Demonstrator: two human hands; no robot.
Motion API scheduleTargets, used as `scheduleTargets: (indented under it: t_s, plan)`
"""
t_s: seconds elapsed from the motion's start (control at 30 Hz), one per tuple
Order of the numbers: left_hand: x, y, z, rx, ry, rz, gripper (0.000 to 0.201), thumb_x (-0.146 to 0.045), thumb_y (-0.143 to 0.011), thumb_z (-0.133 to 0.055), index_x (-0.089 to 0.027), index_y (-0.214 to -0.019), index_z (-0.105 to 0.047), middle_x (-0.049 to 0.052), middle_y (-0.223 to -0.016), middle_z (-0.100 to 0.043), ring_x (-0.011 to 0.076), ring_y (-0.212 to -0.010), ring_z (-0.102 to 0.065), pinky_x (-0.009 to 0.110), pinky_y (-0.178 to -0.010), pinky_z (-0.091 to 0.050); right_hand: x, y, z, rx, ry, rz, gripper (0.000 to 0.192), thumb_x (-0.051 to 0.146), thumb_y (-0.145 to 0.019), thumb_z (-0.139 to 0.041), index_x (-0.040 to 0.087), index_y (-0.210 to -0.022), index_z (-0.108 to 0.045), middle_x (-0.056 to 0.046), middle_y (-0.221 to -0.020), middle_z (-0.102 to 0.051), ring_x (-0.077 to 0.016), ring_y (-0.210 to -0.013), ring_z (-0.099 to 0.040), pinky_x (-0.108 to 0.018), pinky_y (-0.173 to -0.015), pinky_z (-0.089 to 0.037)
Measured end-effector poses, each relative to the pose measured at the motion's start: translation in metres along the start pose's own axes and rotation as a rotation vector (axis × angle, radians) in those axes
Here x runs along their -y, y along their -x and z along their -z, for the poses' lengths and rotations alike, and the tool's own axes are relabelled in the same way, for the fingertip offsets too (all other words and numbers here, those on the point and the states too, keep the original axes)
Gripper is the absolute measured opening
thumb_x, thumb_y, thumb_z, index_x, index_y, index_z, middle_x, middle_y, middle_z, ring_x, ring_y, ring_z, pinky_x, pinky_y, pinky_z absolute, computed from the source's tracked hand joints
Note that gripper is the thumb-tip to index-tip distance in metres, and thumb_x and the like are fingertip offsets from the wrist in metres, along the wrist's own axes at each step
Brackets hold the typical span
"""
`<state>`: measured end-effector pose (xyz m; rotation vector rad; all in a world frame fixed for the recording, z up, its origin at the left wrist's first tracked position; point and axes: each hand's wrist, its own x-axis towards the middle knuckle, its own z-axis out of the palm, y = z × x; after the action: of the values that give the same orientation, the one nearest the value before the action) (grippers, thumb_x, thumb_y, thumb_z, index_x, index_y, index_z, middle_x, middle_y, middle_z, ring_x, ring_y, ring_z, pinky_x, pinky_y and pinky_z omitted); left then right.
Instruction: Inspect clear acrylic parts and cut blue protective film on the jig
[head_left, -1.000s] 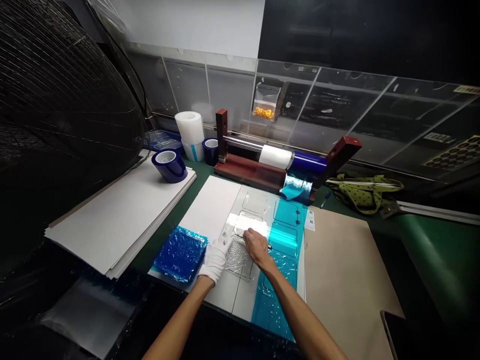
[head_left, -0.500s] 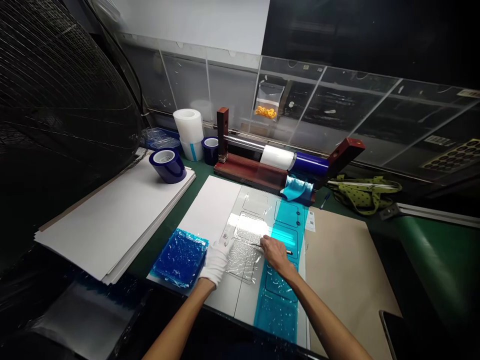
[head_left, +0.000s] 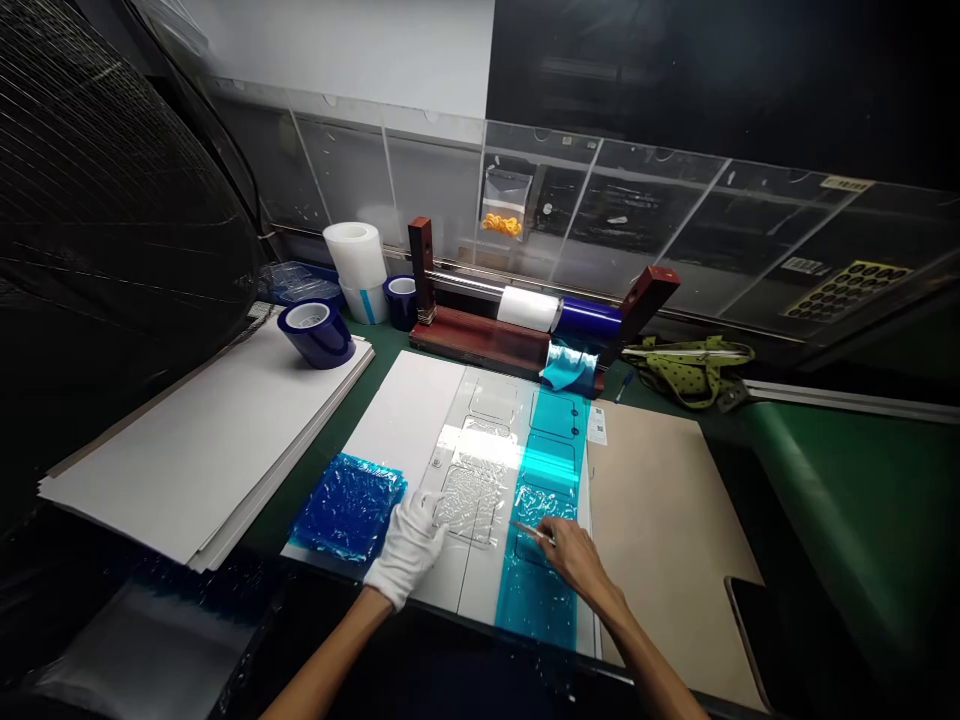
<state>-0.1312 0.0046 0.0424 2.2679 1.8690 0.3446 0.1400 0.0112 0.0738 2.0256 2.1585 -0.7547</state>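
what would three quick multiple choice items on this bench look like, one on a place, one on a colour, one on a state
1. Where does the crumpled blue film pile lie?
A. left of the gloved left hand
B. on the brown sheet
C. on the roll stand

2. What colour is the film strip under the right hand?
A. red
B. teal blue
C. yellow

3. How is the left hand?
A. lifted, holding a roll
B. flat on the white panel, in a white glove
C. bare, closed in a fist

Answers: 1 A, the pile sits at the panel's near-left corner beside the glove; 2 B, the strip runs teal down the panel; 3 B, the glove presses open on the panel.
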Motion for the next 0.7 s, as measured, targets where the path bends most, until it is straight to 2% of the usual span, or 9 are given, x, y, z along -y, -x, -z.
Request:
scheduleTargets:
  t_s: [0.13, 0.27, 0.4, 0.53, 0.7]
  plan:
    - [-0.004, 0.026, -0.009, -0.021, 0.003, -0.028, 0.031, -0.024, -0.075, -0.059, -0.019, -0.106, -0.057, 0.009, -0.104, -0.059, 0.0245, -0.096, -0.056, 0.038, -0.086, -0.045, 0.006, 0.021, -0.029, 0.025, -0.110, -0.050, 0.017, 0.021, -0.086, -0.048, 0.017, -0.084, -0.065, -0.007, -0.085, -0.069, -0.0200, -0.082, -0.062, -0.024, -0.061, -0.031]
    - [-0.006, 0.033, -0.021, -0.046, -0.036, -0.045, 0.032, -0.029, -0.077, -0.057, -0.017, -0.107, -0.058, 0.012, -0.104, -0.060, 0.0268, -0.096, -0.056, 0.041, -0.086, -0.045, 0.015, 0.021, -0.044, 0.024, -0.257, -0.060, 0.015, 0.020, -0.083, -0.049, 0.017, -0.080, -0.064, -0.007, -0.084, -0.068, -0.0210, -0.083, -0.061, -0.025, -0.065, -0.034]
    - [-0.005, 0.028, -0.027, -0.076, -0.092, -0.071, 0.034, -0.033, -0.083, -0.052, -0.018, -0.113, -0.059, 0.013, -0.104, -0.061, 0.0275, -0.095, -0.056, 0.043, -0.085, -0.044, 0.018, 0.019, -0.050, 0.089, -0.486, -0.045, 0.012, 0.023, -0.078, -0.053, 0.017, -0.072, -0.061, -0.003, -0.074, -0.066, -0.0179, -0.073, -0.063, -0.023, -0.061, -0.038]
    - [0.000, 0.017, -0.026, -0.097, -0.126, -0.102, 0.035, -0.030, -0.087, -0.048, -0.021, -0.119, -0.059, 0.014, -0.105, -0.062, 0.0279, -0.093, -0.058, 0.043, -0.081, -0.045, 0.018, 0.020, -0.049, 0.186, -0.742, -0.046, 0.021, 0.038, -0.076, -0.052, 0.017, -0.074, -0.058, 0.000, -0.070, -0.062, -0.0139, -0.057, -0.062, -0.020, -0.046, -0.038]
    - [0.010, -0.001, -0.012, -0.069, -0.100, -0.187, 0.023, -0.026, -0.088, -0.048, -0.031, -0.101, -0.067, 0.008, -0.095, -0.066, 0.0204, -0.085, -0.060, 0.033, -0.074, -0.044, 0.017, 0.023, -0.042, 0.185, -0.925, -0.073, 0.031, 0.048, -0.066, -0.058, 0.017, -0.069, -0.056, 0.002, -0.065, -0.055, -0.0134, -0.053, -0.058, -0.020, -0.042, -0.037]
